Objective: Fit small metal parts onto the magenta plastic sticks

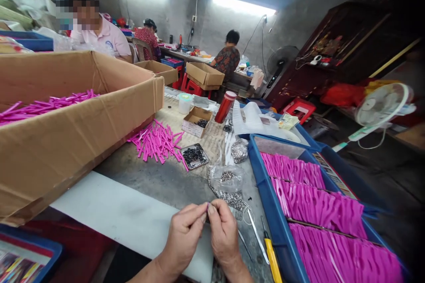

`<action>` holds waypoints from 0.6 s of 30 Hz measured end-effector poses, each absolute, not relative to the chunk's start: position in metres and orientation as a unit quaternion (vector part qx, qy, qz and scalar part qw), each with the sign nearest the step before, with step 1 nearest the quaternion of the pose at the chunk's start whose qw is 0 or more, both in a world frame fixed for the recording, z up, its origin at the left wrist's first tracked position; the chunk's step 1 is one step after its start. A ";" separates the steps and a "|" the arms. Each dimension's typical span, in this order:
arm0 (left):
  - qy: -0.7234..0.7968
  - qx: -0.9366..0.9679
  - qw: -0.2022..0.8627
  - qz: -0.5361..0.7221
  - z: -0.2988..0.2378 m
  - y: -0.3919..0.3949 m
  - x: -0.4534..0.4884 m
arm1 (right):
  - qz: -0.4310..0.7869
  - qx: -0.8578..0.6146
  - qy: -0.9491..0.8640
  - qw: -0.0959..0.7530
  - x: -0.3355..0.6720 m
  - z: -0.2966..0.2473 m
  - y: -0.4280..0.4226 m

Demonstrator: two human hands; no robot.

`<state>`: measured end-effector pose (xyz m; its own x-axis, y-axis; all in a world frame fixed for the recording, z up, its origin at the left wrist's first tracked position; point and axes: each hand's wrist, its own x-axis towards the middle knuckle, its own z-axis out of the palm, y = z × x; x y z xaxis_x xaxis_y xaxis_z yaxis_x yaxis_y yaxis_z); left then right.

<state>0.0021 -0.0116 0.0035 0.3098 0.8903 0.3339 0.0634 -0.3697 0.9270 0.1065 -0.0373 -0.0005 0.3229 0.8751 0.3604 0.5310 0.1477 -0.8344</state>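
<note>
In the lower middle, my left hand and my right hand meet at the fingertips, both closed in a pinch. A tiny bit of magenta shows between the thumbs; the rest of the held thing is hidden. Beneath them lies a pale board. Beyond my right hand sits a plastic bag of small metal pieces. Magenta strips lie in a heap farther back, with a small tray of black parts beside it. Right of my right hand are a white-handled tool and a yellow-handled tool.
A large cardboard box holding magenta strips stands at left. A blue crate with rows of magenta pieces borders the right. A red thermos and a small box of black parts stand behind. Several people sit at benches farther off.
</note>
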 end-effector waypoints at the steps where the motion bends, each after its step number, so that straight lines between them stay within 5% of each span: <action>1: 0.338 0.691 0.421 0.480 0.003 -0.012 0.002 | 0.174 -0.630 -0.557 0.512 0.107 -0.001 -0.037; 18: 0.321 0.726 0.362 0.490 0.012 -0.014 -0.003 | 0.125 -0.611 -0.578 0.526 0.100 0.005 -0.037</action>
